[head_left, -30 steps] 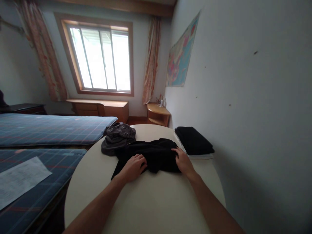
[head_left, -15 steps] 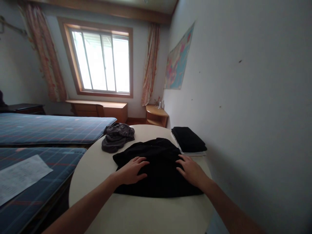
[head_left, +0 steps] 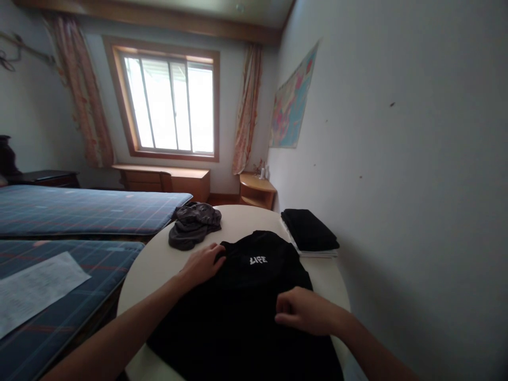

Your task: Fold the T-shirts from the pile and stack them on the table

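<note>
A black shirt [head_left: 246, 323] with white lettering lies spread over the round cream table [head_left: 146, 275], its lower part reaching toward me past the bottom of the view. At its upper left edge my left hand [head_left: 202, 263] is closed, fingers bent on the fabric. My right hand [head_left: 304, 310] is curled shut over the right side of the shirt, with thumb and fingers drawn together at the cloth. Exactly how much fabric sits in each hand is hidden against the black.
A crumpled dark grey garment [head_left: 194, 225] lies at the table's far left. Folded black clothing [head_left: 309, 230] rests on white items at the far right, near the wall [head_left: 416, 222]. Plaid mattresses [head_left: 91, 211] stand left, one with a paper sheet [head_left: 43, 288] on it.
The shirt's near part now extends toward me, and its white lettering shows. My left hand has moved up and left to the edge; my right hand has come nearer and its fingers have curled.
</note>
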Tool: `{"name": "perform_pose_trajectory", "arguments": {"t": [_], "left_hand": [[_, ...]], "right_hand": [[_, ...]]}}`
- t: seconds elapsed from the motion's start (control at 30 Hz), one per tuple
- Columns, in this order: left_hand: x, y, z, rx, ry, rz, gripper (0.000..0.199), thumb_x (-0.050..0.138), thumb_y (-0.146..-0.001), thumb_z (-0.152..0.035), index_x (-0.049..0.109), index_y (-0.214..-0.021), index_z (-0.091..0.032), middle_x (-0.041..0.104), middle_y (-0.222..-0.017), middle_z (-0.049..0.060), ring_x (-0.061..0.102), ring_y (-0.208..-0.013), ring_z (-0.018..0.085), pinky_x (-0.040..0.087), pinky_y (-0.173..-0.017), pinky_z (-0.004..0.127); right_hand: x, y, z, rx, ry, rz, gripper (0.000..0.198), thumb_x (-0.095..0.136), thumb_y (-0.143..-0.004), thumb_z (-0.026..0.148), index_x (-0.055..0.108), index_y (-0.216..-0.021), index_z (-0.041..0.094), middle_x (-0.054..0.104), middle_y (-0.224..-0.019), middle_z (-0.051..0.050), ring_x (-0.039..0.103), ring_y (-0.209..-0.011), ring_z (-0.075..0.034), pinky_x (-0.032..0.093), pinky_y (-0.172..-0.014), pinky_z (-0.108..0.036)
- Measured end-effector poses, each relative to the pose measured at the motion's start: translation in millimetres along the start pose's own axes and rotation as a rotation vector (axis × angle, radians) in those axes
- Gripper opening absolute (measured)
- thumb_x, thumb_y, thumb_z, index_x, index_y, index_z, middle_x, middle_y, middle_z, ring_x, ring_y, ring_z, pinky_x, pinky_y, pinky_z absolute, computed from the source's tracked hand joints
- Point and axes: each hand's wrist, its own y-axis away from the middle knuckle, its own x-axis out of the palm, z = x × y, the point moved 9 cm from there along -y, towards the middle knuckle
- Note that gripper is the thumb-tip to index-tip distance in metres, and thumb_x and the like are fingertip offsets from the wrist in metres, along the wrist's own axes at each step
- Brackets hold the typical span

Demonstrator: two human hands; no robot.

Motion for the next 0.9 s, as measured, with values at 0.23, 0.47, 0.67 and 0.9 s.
{"name": "perform_pose_trajectory", "arguments": {"t": [0.23, 0.47, 0.67, 0.9], "left_hand": [[34.8, -22.8, 58.0, -0.239, -0.042, 0.114, 0.043, 0.062, -0.081, -0.025, 0.053, -0.123, -0.020, 0.071, -0.101, 0.010, 0.066, -0.099, 0.026, 0.047, -0.081, 0.032], [-13.1, -50.2, 63.1, -0.133, -0.053, -0.065, 0.023, 0.045, -0.087, -0.015, 0.057, -0.104, -0.023, 0.066, -0.105, 0.006, 0.065, -0.089, 0.021, 0.045, -0.078, 0.030], [-35.8, -74.8, 54.9, -0.097, -0.226, -0.028, 0.031, 0.037, -0.091, -0.018, 0.063, -0.104, -0.027, 0.062, -0.120, 0.004, 0.065, -0.097, 0.022, 0.045, -0.084, 0.032], [1.8, -65.3, 59.5, -0.187, -0.308, 0.231, 0.035, 0.050, -0.083, -0.020, 0.054, -0.118, -0.021, 0.067, -0.111, 0.012, 0.066, -0.099, 0.030, 0.049, -0.080, 0.039]], "right_hand": [[-27.8, -44.5, -43.4, 0.046, 0.129, -0.382, 0.052, 0.061, -0.084, 0.034, 0.056, -0.133, 0.019, 0.054, -0.139, -0.015, 0.049, -0.126, -0.030, 0.038, -0.107, -0.042], [-13.7, -41.1, -24.2, 0.010, 0.122, -0.164, 0.045, 0.072, -0.072, 0.037, 0.068, -0.114, 0.022, 0.065, -0.113, -0.009, 0.063, -0.096, -0.025, 0.048, -0.086, -0.033], [-17.9, -53.7, -12.0, -0.034, -0.148, 0.012, 0.042, 0.058, -0.085, 0.058, 0.072, -0.101, 0.022, 0.072, -0.085, -0.003, 0.064, -0.072, -0.017, 0.044, -0.062, -0.024], [-67.1, -97.7, -100.9, 0.260, -0.005, -0.538, 0.036, 0.043, -0.095, 0.030, 0.066, -0.118, 0.015, 0.068, -0.119, -0.012, 0.063, -0.108, -0.021, 0.042, -0.091, -0.028]]}}
